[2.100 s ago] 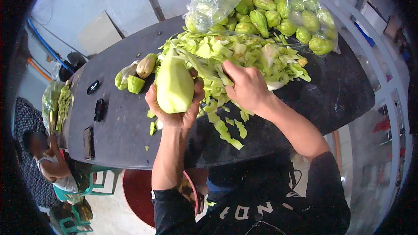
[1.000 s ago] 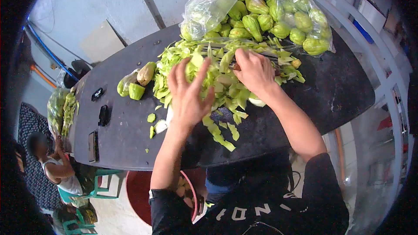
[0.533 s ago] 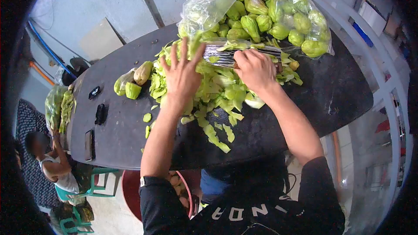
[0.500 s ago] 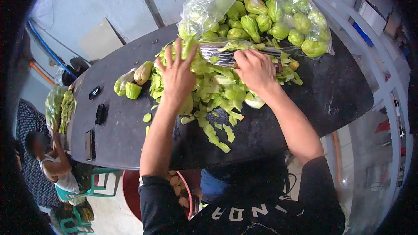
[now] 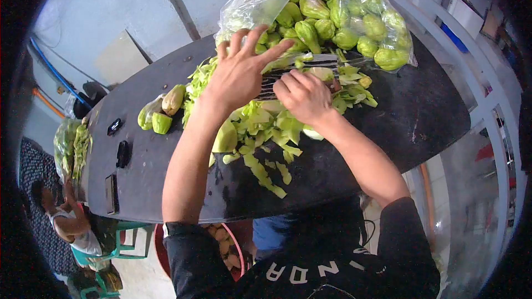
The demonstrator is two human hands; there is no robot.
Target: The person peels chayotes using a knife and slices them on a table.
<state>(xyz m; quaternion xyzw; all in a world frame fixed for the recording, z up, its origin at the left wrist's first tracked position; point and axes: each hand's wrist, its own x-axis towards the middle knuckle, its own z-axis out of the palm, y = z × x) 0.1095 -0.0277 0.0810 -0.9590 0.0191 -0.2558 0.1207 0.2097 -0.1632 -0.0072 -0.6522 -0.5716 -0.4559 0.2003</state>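
Observation:
My left hand [image 5: 235, 75] is over the left side of the green peelings [image 5: 277, 127], fingers spread, with nothing visible in it. My right hand [image 5: 303, 93] is curled closed at a flat, shiny, black-and-white striped thing [image 5: 269, 86] whose kind I cannot make out. A brown bit shows beside the knuckles; what the fingers grip is hidden. Behind both hands, a clear plastic bag [image 5: 249, 8] lies full of green chayotes [image 5: 332, 27]. A smooth pale green chayote [image 5: 226, 137] rests near my left wrist, partly covered by peelings.
Several chayotes [image 5: 162, 123] sit left on the dark table [image 5: 149, 182], near small black objects [image 5: 123, 155] and a phone-like slab [image 5: 112, 194]. A red tub [image 5: 160, 249] stands below the front edge. A seated person [image 5: 75, 224] is at far left; a metal railing [image 5: 487, 99] runs right.
My left hand has moved right and up, its fingers now pointing toward the bag. My right hand has come slightly nearer to it, lower on the striped thing. The whole view has shifted a little.

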